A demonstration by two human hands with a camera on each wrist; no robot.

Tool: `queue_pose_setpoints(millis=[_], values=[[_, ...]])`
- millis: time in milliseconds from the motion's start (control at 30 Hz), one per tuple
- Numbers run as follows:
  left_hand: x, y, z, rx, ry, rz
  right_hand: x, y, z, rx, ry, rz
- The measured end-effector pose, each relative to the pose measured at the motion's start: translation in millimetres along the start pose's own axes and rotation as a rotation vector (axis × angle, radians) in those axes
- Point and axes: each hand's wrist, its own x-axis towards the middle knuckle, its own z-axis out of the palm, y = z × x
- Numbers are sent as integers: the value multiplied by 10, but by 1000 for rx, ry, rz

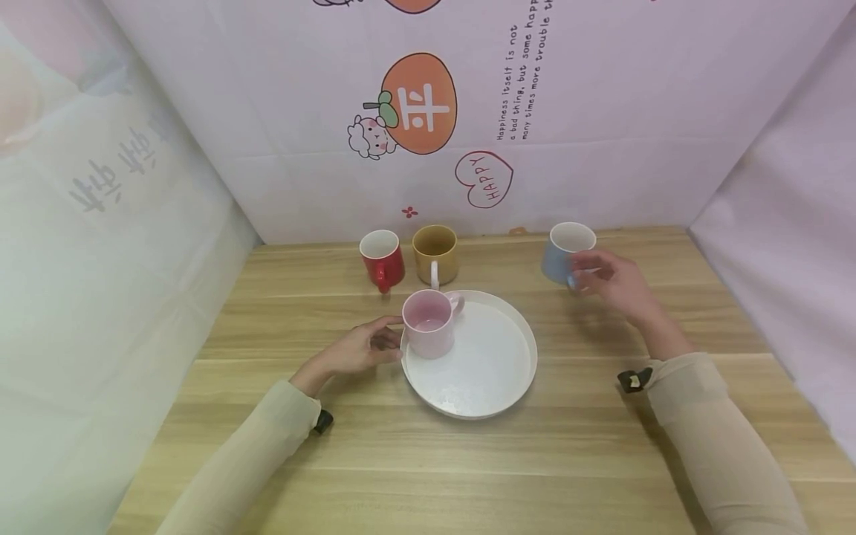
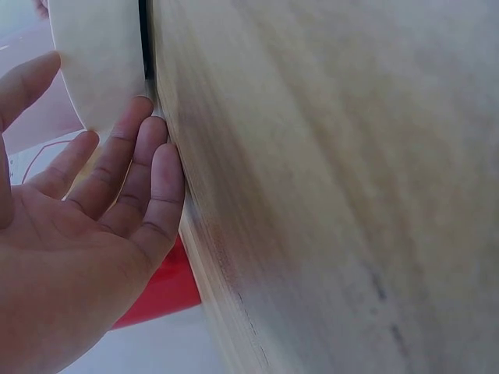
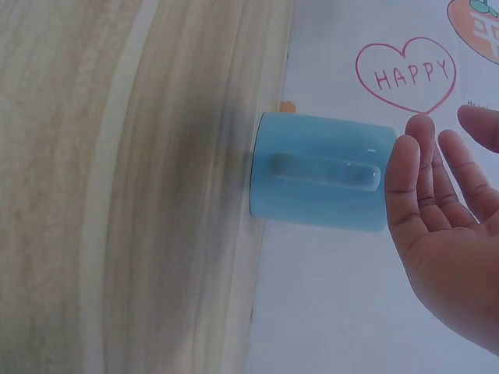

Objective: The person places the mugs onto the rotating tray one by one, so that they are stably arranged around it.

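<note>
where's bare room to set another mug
Free: wood between yellow mug and blue mug; wood in front of the white tray; the tray's right side beside the pink mug. Crowded: around the yellow mug, beside the red mug.

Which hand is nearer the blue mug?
Right. The right hand is right beside the blue mug, on its handle side; the left hand is farther off, across the white tray, next to the pink mug.

One left sleeve [image 1: 250, 449] and one right sleeve [image 1: 729, 461]: long, plain, pale beige, with broad cuffs [image 1: 687, 383]. One left wrist device [image 1: 324, 422]: small, black. One right wrist device [image 1: 627, 380]: small, black, light patch [image 1: 635, 381]. Left hand [image 1: 354, 348], right hand [image 1: 615, 286]: bare.
</note>
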Motion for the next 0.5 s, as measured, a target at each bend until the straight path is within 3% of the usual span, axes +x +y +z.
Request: queue_pose_setpoints(millis=[500], values=[[4, 7, -4, 10, -3, -16, 10, 117, -91, 44, 42, -5]])
